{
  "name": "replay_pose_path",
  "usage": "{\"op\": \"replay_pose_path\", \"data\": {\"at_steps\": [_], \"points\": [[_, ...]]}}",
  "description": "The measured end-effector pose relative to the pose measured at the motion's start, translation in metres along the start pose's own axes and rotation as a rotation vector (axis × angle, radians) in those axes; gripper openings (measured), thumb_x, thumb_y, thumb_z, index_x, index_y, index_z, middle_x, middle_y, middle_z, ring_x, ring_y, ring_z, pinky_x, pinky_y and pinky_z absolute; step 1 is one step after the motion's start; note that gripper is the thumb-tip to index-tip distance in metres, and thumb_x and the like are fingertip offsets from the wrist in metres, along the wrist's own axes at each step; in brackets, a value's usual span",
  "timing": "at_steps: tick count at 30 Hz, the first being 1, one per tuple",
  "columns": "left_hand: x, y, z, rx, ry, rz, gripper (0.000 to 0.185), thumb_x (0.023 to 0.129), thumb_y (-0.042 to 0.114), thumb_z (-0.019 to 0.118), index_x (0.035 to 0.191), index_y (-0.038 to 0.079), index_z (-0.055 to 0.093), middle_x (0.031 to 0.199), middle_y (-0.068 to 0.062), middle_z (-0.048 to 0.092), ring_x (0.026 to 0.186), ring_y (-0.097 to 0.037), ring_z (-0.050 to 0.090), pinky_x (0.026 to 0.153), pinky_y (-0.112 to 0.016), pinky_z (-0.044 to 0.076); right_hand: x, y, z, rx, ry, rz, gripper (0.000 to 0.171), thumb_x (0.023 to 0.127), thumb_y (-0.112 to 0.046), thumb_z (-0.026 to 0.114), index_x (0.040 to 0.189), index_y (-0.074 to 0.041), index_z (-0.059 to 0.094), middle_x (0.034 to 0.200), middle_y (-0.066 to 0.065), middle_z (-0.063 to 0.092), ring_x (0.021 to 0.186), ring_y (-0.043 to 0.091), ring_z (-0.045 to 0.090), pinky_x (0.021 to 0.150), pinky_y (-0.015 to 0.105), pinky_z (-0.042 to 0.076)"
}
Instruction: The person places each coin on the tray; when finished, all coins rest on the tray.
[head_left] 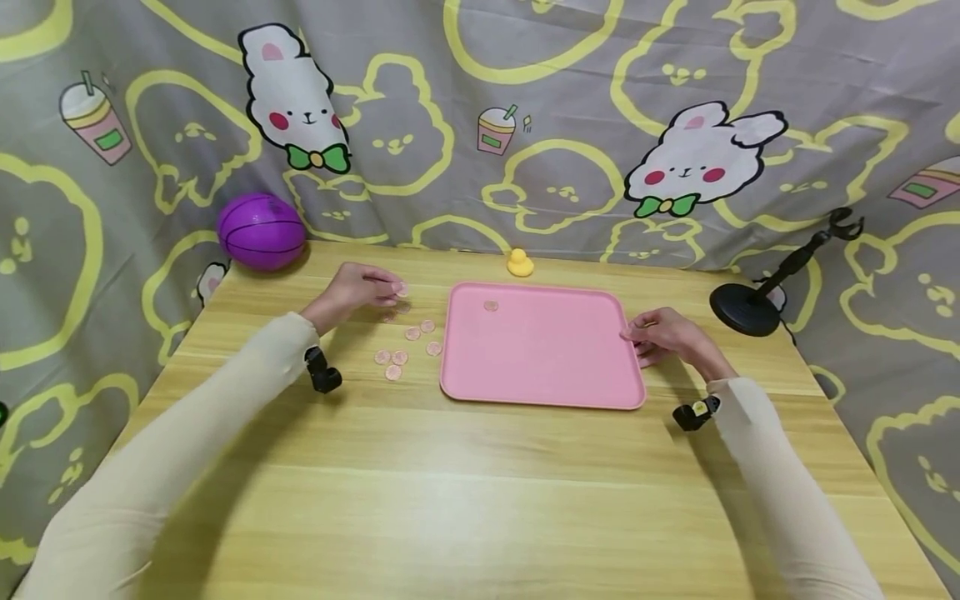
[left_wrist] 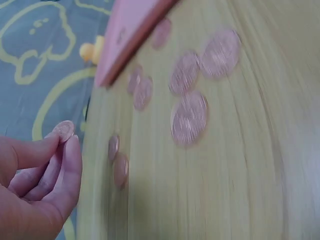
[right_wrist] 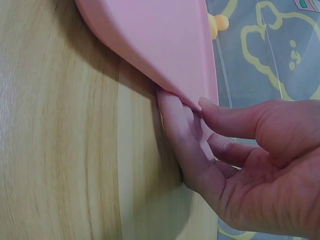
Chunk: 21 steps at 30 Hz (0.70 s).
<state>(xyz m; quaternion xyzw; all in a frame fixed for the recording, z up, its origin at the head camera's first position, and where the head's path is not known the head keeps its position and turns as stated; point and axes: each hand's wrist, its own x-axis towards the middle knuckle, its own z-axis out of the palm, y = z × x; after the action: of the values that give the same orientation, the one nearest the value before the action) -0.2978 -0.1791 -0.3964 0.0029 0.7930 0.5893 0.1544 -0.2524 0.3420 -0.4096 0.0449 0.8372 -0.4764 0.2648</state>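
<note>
Between thumb and fingertips, my left hand (head_left: 358, 287) pinches a pinkish, copper-coloured coin (left_wrist: 64, 130), raised above the table. Several similar coins (left_wrist: 189, 118) lie flat on the wood beneath and to the right of that hand, some touching each other. One more coin (head_left: 491, 306) rests inside the pink rectangular tray (head_left: 543, 350), near its back left corner. At the tray's right edge, my right hand (head_left: 663, 335) grips the rim, the thumb on top and fingers curled underneath, as the right wrist view shows.
Behind the tray stands a small yellow rubber duck (head_left: 520, 263). A purple ball (head_left: 261, 232) sits at the back left of the wooden table (head_left: 465, 483). At the back right is a black stand (head_left: 746, 308) with a round base. A patterned curtain (head_left: 420, 125) hangs around the table.
</note>
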Motion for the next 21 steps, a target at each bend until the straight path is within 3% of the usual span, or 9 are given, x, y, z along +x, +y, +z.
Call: {"op": "replay_pose_path", "data": {"at_steps": [7, 11, 17, 21], "points": [[0.007, 0.004, 0.017, -0.112, -0.081, -0.034, 0.037, 0.102, 0.003, 0.066, 0.134, -0.014, 0.060, 0.098, -0.002, 0.077, 0.089, -0.011, 0.075, 0.097, -0.034, 0.060, -0.001, 0.001, -0.001, 0.001, -0.005, 0.008, 0.031, 0.107, -0.013, 0.062, 0.123, 0.013, 0.056, 0.080, 0.000, 0.069, 0.071, 0.010, 0.068, 0.070, 0.032, 0.065], [0.012, 0.007, 0.025, -0.200, -0.104, -0.041, 0.038, 0.101, -0.001, 0.066, 0.136, -0.015, 0.058, 0.098, -0.004, 0.076, 0.087, -0.012, 0.076, 0.097, -0.034, 0.059, 0.001, -0.002, -0.001, -0.005, -0.005, 0.008, 0.024, 0.106, -0.012, 0.062, 0.114, 0.010, 0.058, 0.080, 0.001, 0.067, 0.070, 0.010, 0.068, 0.069, 0.032, 0.065], [0.020, 0.009, 0.040, -0.128, -0.071, -0.043, 0.034, 0.100, 0.001, 0.068, 0.132, -0.010, 0.065, 0.116, -0.017, 0.075, 0.094, -0.017, 0.076, 0.100, -0.038, 0.058, 0.002, -0.003, -0.002, -0.011, -0.022, 0.017, 0.023, 0.107, -0.012, 0.060, 0.113, 0.010, 0.056, 0.080, 0.001, 0.066, 0.071, 0.010, 0.067, 0.069, 0.033, 0.065], [0.024, 0.009, 0.053, -0.074, -0.065, -0.027, 0.030, 0.099, 0.003, 0.070, 0.128, -0.006, 0.070, 0.115, -0.014, 0.076, 0.090, -0.014, 0.076, 0.098, -0.039, 0.060, 0.001, -0.003, -0.002, -0.014, -0.024, 0.013, 0.025, 0.107, -0.013, 0.061, 0.115, 0.011, 0.056, 0.081, 0.002, 0.066, 0.072, 0.011, 0.068, 0.069, 0.033, 0.065]]}}
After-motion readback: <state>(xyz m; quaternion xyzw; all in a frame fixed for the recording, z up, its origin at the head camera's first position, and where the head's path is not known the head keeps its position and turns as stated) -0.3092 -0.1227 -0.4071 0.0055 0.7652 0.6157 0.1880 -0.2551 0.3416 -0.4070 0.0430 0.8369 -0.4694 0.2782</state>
